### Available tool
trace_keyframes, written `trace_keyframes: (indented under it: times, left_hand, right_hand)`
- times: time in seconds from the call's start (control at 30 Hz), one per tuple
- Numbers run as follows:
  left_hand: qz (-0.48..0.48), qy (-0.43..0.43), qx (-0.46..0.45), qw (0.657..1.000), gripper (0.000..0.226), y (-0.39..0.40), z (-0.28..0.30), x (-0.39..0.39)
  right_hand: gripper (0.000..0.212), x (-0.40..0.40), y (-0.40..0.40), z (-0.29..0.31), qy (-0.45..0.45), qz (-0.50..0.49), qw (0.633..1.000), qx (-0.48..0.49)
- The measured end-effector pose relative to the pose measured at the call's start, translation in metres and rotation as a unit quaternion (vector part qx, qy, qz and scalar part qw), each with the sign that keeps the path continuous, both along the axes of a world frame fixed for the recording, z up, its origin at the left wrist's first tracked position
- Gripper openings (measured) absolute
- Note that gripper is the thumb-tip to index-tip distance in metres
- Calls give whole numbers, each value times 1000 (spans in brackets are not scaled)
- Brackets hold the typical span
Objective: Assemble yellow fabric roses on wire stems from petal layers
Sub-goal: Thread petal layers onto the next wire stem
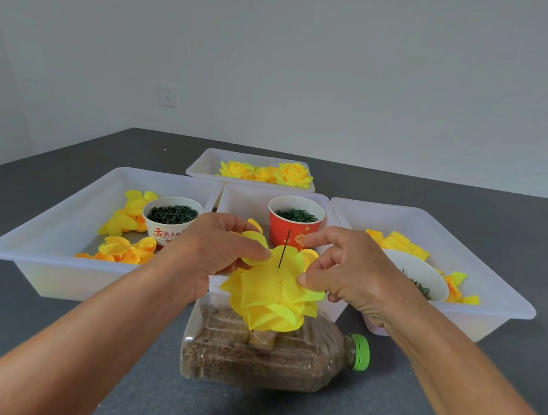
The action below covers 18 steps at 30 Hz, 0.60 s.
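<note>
While petals [272, 296] ring the wire [284, 250], both hands pinch them.

Soft even daylight, sharp focus, wide-angle edge distortion

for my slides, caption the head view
Both hands press a yellow petal layer down the wire over a bottle.

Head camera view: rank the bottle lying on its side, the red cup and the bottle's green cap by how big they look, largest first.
1. Bottle, nearest the camera, which flatters it.
2. Red cup.
3. Green cap, clearly smallest.
</note>
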<state>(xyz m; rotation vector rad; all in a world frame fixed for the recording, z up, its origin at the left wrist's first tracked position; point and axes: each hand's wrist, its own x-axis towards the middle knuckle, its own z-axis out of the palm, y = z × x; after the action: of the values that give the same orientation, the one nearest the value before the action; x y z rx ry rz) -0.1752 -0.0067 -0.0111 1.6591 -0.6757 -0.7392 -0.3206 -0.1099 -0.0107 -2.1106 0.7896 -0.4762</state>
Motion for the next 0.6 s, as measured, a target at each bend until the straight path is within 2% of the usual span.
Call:
trace_keyframes:
  times: [0.43,0.6]
  left_hand:
    - [-12,1,2,1000,33,1,-8,1]
    - [-1,-123,-61,990,32,7,-10,-3]
  right_hand:
    - [27,-2,1,-8,-11,18,999,-36]
    - [25,-3,3,-8,-25,13,996,-86]
